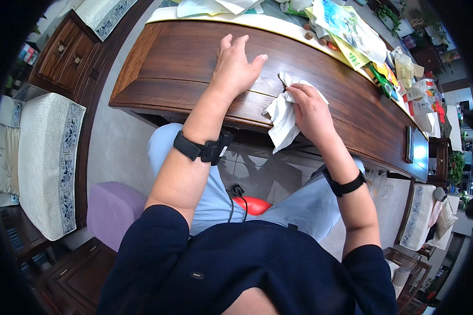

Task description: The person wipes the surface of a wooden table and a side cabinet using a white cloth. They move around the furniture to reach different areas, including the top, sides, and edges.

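Observation:
Before me stands a dark wooden table (181,51). My left hand (238,65) is over its near left part with the fingers apart and nothing in them; whether the fingertips touch the wood I cannot tell. To its right, my right hand (309,110) holds a crumpled white cloth or paper towel (282,116) between thumb and fingers. Part of the cloth lies on the tabletop and part hangs over the near edge. The palm side of my right hand is hidden.
Along the table's far side, plastic bags (349,29), small round brown items (308,36) and snack packets (382,80) lie on a light runner. A dark flat device (409,144) is at the right end. A purple stool (112,208) stands at my left, near a cushioned wooden seat (47,165).

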Action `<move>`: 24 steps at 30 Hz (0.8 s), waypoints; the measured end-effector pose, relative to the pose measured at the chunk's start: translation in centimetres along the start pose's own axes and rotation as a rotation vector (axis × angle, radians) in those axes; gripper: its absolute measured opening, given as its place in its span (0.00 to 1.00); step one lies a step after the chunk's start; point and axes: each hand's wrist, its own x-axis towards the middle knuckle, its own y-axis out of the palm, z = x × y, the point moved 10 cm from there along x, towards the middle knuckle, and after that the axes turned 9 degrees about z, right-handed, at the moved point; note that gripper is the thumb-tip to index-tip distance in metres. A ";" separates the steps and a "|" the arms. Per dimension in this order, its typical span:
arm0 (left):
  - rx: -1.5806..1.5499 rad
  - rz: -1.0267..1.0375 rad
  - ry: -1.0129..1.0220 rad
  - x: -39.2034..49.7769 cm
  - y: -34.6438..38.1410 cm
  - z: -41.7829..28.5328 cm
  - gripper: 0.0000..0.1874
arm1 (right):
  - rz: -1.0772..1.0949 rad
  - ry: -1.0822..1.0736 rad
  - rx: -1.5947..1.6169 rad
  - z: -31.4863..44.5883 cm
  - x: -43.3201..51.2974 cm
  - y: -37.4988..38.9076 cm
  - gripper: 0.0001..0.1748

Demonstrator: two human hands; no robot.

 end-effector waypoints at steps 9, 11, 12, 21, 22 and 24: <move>-0.032 -0.001 0.002 0.1 -0.5 0.4 0.37 | 0.158 0.157 0.008 -2.1 -3.5 -1.5 0.17; 0.041 -0.019 0.012 0.2 -0.5 0.1 0.37 | 0.077 0.315 -0.077 -4.5 -3.0 -2.7 0.18; 0.026 -0.012 0.012 0.2 -0.3 0.1 0.37 | -0.014 0.280 -0.055 -4.4 -2.3 -3.4 0.18; 0.061 -0.008 0.000 0.4 0.0 0.2 0.37 | 0.082 0.352 -0.034 -5.5 1.9 -1.0 0.10; 0.051 0.005 -0.004 0.4 0.0 0.3 0.37 | -0.007 0.388 -0.105 -6.0 1.8 -2.3 0.10; 0.074 0.017 -0.001 0.4 -0.1 0.2 0.37 | 0.086 0.376 -0.042 -6.8 2.2 -1.6 0.10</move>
